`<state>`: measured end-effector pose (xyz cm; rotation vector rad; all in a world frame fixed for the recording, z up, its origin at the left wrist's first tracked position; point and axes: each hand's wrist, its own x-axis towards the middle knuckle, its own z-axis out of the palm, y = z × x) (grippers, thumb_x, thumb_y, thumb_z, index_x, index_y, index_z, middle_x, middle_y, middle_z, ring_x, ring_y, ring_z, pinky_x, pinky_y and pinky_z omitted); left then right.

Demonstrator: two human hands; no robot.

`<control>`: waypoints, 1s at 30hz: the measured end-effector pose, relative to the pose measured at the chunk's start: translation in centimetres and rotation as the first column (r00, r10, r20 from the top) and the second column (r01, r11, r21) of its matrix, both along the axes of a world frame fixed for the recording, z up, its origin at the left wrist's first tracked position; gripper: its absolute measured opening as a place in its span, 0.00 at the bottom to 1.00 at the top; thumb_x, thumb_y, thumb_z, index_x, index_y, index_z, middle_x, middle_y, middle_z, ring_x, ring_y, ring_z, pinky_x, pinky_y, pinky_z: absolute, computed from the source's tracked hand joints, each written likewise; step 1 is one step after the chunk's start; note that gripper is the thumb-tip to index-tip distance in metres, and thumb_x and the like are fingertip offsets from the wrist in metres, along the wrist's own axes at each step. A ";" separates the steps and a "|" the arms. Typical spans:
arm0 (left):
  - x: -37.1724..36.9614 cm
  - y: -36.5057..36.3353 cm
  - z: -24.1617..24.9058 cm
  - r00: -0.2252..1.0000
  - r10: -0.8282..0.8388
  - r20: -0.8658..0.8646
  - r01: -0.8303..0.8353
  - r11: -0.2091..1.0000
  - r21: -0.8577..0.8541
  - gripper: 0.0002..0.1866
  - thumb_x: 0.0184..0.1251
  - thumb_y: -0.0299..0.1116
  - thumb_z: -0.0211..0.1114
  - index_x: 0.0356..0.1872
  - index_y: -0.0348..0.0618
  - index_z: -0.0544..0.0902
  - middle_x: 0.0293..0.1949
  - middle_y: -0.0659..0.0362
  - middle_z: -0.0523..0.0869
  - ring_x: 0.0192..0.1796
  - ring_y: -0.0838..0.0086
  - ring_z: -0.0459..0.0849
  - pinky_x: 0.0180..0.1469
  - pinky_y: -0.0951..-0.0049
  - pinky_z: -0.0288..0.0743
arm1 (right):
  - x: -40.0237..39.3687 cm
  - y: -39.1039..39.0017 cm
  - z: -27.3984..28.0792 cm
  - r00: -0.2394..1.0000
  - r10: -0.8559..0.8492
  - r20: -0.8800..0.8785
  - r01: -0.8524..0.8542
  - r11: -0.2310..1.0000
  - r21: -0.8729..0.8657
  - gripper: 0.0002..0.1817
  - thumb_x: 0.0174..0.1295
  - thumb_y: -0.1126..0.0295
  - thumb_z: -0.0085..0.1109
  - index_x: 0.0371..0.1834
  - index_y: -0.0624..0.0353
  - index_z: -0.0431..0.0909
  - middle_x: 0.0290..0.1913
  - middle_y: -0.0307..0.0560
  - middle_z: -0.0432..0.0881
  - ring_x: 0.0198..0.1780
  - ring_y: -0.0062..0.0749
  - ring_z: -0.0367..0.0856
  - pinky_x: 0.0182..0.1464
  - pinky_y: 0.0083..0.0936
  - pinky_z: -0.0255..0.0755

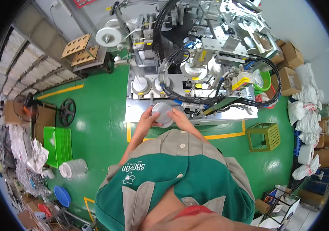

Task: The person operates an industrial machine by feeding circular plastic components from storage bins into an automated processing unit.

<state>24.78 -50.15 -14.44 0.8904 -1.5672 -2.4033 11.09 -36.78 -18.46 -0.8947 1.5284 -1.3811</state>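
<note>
A round, pale grey disc-shaped stack (162,115) is held between my two hands at the front edge of the machine. My left hand (148,119) grips its left side, with the thumb on top. On its right side, my right hand (179,116) has its fingers against the rim. Just beyond my hands, two white round stacks (140,85) stand on round bases on the metal machine table (137,109). Whether the held disc touches the table edge, I cannot tell.
Machine arms and black cables (266,102) rise ahead and to the right. An olive stool (263,137) stands at the right on the green floor. At the left are a green crate (58,146), a black handwheel (67,112) and a clear container (73,168).
</note>
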 end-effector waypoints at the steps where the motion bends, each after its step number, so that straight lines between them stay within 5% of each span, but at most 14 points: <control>1: 0.2 0.0 -0.4 1.000 0.011 -0.017 -0.010 0.999 0.041 0.15 0.67 0.29 0.56 0.53 0.38 0.71 0.41 0.58 0.78 0.41 0.74 0.80 0.35 0.77 0.83 | -0.5 0.1 -1.5 0.999 0.039 0.010 -0.039 0.997 0.059 0.21 0.69 0.58 0.46 0.56 0.64 0.71 0.49 0.40 0.77 0.51 0.22 0.71 0.56 0.21 0.63; 8: -0.2 -1.3 -0.5 1.000 -0.024 0.001 0.024 1.000 0.002 0.17 0.64 0.32 0.59 0.52 0.39 0.74 0.40 0.59 0.80 0.38 0.74 0.82 0.34 0.73 0.83 | -0.5 0.3 -0.8 0.995 0.013 0.102 -0.020 0.997 0.074 0.17 0.69 0.60 0.47 0.48 0.64 0.75 0.41 0.37 0.78 0.43 0.19 0.73 0.45 0.21 0.68; 11: -1.0 -8.0 -1.6 0.967 0.239 -0.089 -0.253 0.944 -0.211 0.18 0.64 0.33 0.59 0.54 0.40 0.73 0.42 0.59 0.81 0.38 0.73 0.82 0.33 0.70 0.83 | -0.6 0.8 -0.1 0.925 -0.135 -0.356 0.134 0.991 -0.026 0.16 0.65 0.60 0.52 0.39 0.66 0.78 0.33 0.47 0.81 0.36 0.22 0.76 0.41 0.21 0.69; 14: -3.0 -14.0 2.9 0.895 0.406 -0.184 -0.445 0.842 -0.305 0.17 0.65 0.30 0.56 0.53 0.36 0.72 0.42 0.56 0.80 0.39 0.72 0.82 0.34 0.73 0.82 | -0.4 0.9 0.2 0.947 -0.249 -0.202 0.263 0.963 0.049 0.17 0.65 0.60 0.52 0.36 0.66 0.78 0.31 0.46 0.81 0.34 0.21 0.76 0.38 0.20 0.69; 18: -6.0 -18.3 3.8 0.900 0.401 -0.171 -0.434 0.862 -0.264 0.15 0.64 0.30 0.57 0.51 0.35 0.74 0.42 0.56 0.78 0.37 0.72 0.81 0.33 0.73 0.83 | -0.1 0.9 -0.2 0.943 -0.214 -0.254 0.236 0.970 0.060 0.14 0.64 0.62 0.52 0.33 0.64 0.79 0.31 0.51 0.80 0.35 0.38 0.78 0.38 0.28 0.69; 30: -7.5 -20.3 2.6 0.929 0.363 -0.074 -0.369 0.890 -0.267 0.14 0.63 0.31 0.60 0.49 0.42 0.77 0.32 0.64 0.78 0.30 0.79 0.77 0.30 0.77 0.79 | 0.0 1.6 -0.3 0.933 -0.242 -0.265 0.272 0.959 0.082 0.16 0.66 0.61 0.48 0.35 0.64 0.79 0.34 0.50 0.82 0.36 0.35 0.81 0.39 0.26 0.71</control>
